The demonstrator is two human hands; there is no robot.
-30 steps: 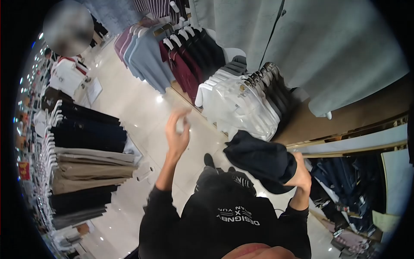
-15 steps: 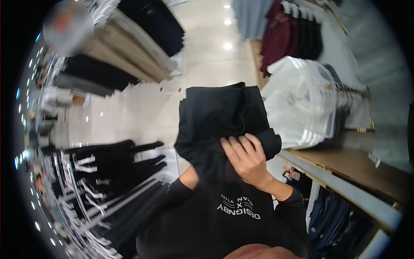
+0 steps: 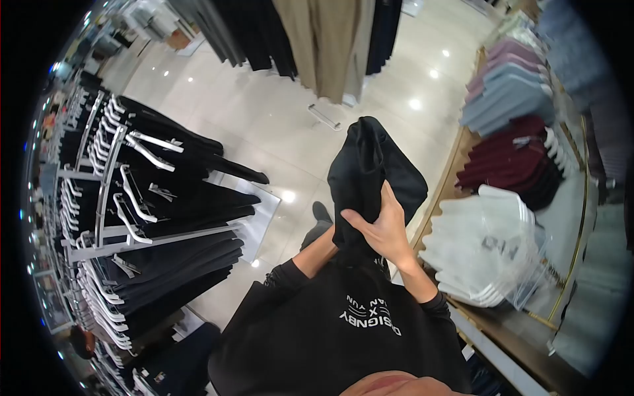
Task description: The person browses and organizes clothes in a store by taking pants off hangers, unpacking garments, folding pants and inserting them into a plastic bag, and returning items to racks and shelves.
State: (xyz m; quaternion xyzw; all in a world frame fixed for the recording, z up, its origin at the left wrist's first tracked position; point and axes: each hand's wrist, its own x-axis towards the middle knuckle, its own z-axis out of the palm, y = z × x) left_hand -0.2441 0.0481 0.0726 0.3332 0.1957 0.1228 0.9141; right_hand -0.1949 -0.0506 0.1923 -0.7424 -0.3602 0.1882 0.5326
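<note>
A folded black garment (image 3: 360, 178) hangs in mid-air before my chest; whether it is trousers or a top cannot be made out. My right hand (image 3: 383, 231) grips its near right side, thumb across the front and fingers reaching up along the cloth. Behind the garment's lower left side goes my left forearm. Only the wrist of my left hand (image 3: 323, 249) shows, with its fingers hidden by the cloth. The garment's upper end is bunched into a fold, and a corner sticks out to the right.
Black trousers (image 3: 178, 198) hang from a white-hangered rack on the left. Ahead hang beige trousers (image 3: 320, 46) among dark ones. Along the right wall are white tops (image 3: 475, 244), maroon tops (image 3: 508, 158) and blue-grey tops (image 3: 508, 99). A white hanger (image 3: 323, 117) lies on the tiled floor.
My view has swung left, so the racks have shifted rightward. The garment has gone from a broad, flat fold to a narrower, pointed bundle, and my right hand has turned upright on it.
</note>
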